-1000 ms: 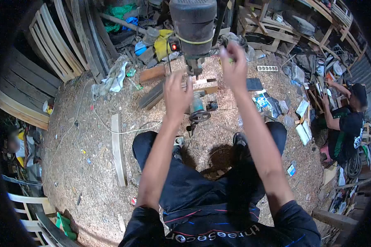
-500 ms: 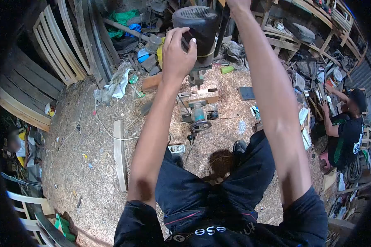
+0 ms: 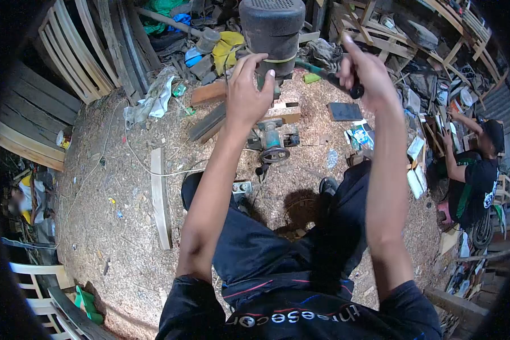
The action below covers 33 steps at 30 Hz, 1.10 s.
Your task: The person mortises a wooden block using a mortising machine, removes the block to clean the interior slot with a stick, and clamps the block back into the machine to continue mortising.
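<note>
A mortising machine with a dark, vented motor housing (image 3: 271, 31) stands in front of me. My left hand (image 3: 248, 93) is beside the lower part of the housing, thumb and fingers apart and curved; whether the fingertips touch it I cannot tell. My right hand (image 3: 368, 76) is on the end of a green lever (image 3: 317, 69) that runs out from the machine, its index finger stretched out and the other fingers curled round. A black knob shows below that hand. Under the head, a light wooden block (image 3: 289, 113) with a slot sits above the machine's handwheel (image 3: 275, 154).
Wood shavings cover the floor (image 3: 124, 181). A loose board (image 3: 160, 198) and a power strip (image 3: 242, 187) with a cable lie to the left. Dark and reddish wood pieces (image 3: 208, 93) lie beside the machine. A seated person (image 3: 476, 175) works at right, near piled scrap.
My right hand has come down from the top edge, and the lever in it now shows. My left hand sits lower against the housing. The view has shifted slightly.
</note>
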Tool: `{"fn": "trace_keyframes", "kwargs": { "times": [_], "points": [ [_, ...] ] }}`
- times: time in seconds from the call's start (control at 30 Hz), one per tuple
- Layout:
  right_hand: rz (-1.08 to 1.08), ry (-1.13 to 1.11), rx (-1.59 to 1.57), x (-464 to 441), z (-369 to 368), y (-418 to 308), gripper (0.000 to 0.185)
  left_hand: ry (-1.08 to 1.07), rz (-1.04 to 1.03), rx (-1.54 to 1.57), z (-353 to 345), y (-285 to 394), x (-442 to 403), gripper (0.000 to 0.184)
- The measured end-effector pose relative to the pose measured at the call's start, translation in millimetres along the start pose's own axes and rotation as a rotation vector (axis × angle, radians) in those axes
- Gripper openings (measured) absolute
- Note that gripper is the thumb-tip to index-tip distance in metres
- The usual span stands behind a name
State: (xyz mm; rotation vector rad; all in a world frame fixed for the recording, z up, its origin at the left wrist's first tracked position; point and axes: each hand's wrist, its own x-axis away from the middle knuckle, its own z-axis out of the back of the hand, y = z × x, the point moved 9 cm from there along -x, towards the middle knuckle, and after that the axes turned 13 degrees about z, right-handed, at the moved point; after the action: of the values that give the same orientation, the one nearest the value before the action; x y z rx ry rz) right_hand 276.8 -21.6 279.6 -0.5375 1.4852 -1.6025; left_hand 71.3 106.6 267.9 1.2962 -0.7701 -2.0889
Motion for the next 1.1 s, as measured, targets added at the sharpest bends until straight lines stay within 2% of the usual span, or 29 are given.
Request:
{"fn": "trace_keyframes", "kwargs": {
  "times": [0.1,0.17,0.23,0.33,0.43,0.53,0.57,0.63,0.87,1.0,1.1],
  "points": [
    [0.242,-0.182,0.621,-16.1,-35.6,-25.2,0.058,-0.018,0.023,-0.015,-1.3,-5.4,8.6,0.032],
    [0.112,-0.292,0.977,-12.6,-44.7,-23.6,0.047,-0.028,0.057,-0.008,-2.5,-8.9,12.5,0.032],
    [-0.001,-0.387,1.152,-5.8,-45.7,-16.9,0.038,-0.038,0.104,0.0,-1.1,-14.6,18.1,0.032],
    [-0.09,-0.477,1.089,-3.4,-45.1,-13.8,0.028,-0.05,0.125,-0.002,0.2,-22.1,24.4,0.032],
    [0.043,-0.263,0.961,25.9,-40.9,4.9,0.025,-0.085,0.152,0.011,-2.9,-28.9,34.3,0.032],
    [-0.027,-0.08,0.893,44.1,-32.7,7.9,0.026,-0.116,0.224,0.017,-10.0,-40.3,48.9,0.031],
    [-0.063,-0.094,0.889,47.3,-32.7,16.5,0.027,-0.144,0.256,0.014,-14.6,-44.6,56.9,0.031],
    [-0.116,-0.118,0.892,47.2,-30.3,27.7,0.029,-0.144,0.183,-0.054,-24.5,-50.4,72.1,0.034],
    [-0.068,-0.067,0.879,54.3,-29.5,42.6,0.027,-0.187,0.106,-0.198,-35.1,-47.3,93.7,0.039],
    [0.002,-0.005,0.786,63.7,-29.6,47.5,0.023,-0.213,0.134,-0.121,-40.0,-53.9,93.3,0.04],
    [-0.045,0.002,0.796,71.7,-28.0,59.0,0.022,-0.267,0.182,-0.146,-49.2,-67.0,95.9,0.04]
  ]
}}
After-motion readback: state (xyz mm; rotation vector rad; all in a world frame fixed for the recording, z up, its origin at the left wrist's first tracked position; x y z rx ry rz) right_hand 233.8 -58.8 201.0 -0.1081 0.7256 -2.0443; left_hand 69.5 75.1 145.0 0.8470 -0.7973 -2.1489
